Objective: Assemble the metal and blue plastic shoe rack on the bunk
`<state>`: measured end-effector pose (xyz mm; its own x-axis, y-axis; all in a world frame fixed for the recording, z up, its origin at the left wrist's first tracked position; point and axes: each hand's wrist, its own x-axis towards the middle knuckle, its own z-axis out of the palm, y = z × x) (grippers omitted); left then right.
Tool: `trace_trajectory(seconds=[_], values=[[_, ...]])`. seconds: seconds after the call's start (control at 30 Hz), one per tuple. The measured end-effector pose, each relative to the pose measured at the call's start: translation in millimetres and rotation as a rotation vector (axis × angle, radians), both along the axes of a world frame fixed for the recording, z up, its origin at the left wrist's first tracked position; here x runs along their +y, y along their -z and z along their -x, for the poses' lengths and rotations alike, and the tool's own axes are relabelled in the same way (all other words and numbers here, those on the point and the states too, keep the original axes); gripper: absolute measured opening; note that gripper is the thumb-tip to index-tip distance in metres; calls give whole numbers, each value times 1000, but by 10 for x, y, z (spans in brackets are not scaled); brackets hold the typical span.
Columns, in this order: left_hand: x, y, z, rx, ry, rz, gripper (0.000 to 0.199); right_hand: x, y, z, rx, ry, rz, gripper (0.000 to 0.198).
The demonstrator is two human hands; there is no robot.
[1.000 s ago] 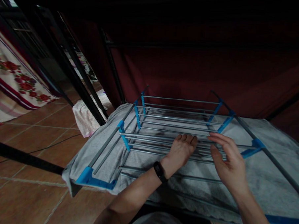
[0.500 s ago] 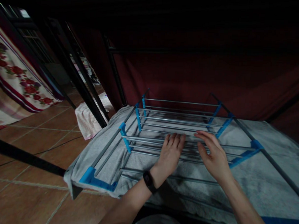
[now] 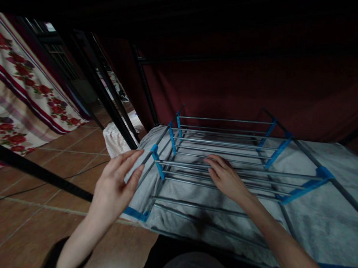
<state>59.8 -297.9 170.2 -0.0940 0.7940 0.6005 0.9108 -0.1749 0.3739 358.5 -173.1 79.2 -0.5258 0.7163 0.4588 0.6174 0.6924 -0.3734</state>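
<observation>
A rack of grey metal tubes (image 3: 223, 211) with blue plastic joints (image 3: 324, 176) lies on its side on a grey blanket (image 3: 323, 227). At its left side is my left hand (image 3: 114, 182), fingers and thumb apart around nothing I can see, fingertips close to the left side pole (image 3: 146, 158). Whether they touch the pole I cannot tell. Over the middle crossbars hovers or rests my right hand (image 3: 226, 177), its fingers stretched out and thumb separate. Its fingertips lie near a thin crossbar (image 3: 189, 165); contact is unclear.
Dark metal posts (image 3: 109, 103) stand on the left, with a dark red cloth (image 3: 243, 89) hanging behind the rack. Further left hang a floral curtain (image 3: 27, 84) and a pale cloth (image 3: 116, 139) above brown floor tiles (image 3: 23, 226). A dark cable (image 3: 55, 180) crosses the floor.
My left hand has left the middle crossbars and moved left to the side pole. My right hand has shifted left over the crossbars. The view has turned slightly left.
</observation>
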Motion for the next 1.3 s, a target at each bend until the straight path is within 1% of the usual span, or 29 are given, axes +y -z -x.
trace_trajectory(seconds=[0.03,0.1,0.17,0.2,0.3,0.43,0.53,0.67,0.87,1.0,1.17,1.3], values=[[124,-43,149,-108,-13,48,42,9,9,123,-40,-40,26,38],[415,-51,402,-358,39,193,56,23,17,371,-110,-117,52,38],[705,15,561,-560,77,315,71,42,12,610,-172,-177,41,37],[831,64,600,-641,95,367,76,57,5,722,-200,-201,33,36],[1111,236,589,-767,169,467,76,119,-32,1031,-261,-240,22,35],[1312,470,503,-874,280,544,65,230,-103,1393,-308,-279,50,37],[1385,590,512,-994,316,630,59,312,-144,1608,-317,-310,89,43],[1403,642,561,-1045,314,621,57,385,-135,1751,-360,-357,80,38],[1398,655,552,-1106,349,638,56,411,-112,1769,-384,-339,30,32],[1409,690,561,-1095,333,621,58,428,-184,1774,-429,-363,82,29],[1413,719,589,-1069,317,608,57,467,-258,1770,-436,-384,123,27],[1416,720,597,-1056,316,613,55,502,-306,1760,-465,-410,123,31]])
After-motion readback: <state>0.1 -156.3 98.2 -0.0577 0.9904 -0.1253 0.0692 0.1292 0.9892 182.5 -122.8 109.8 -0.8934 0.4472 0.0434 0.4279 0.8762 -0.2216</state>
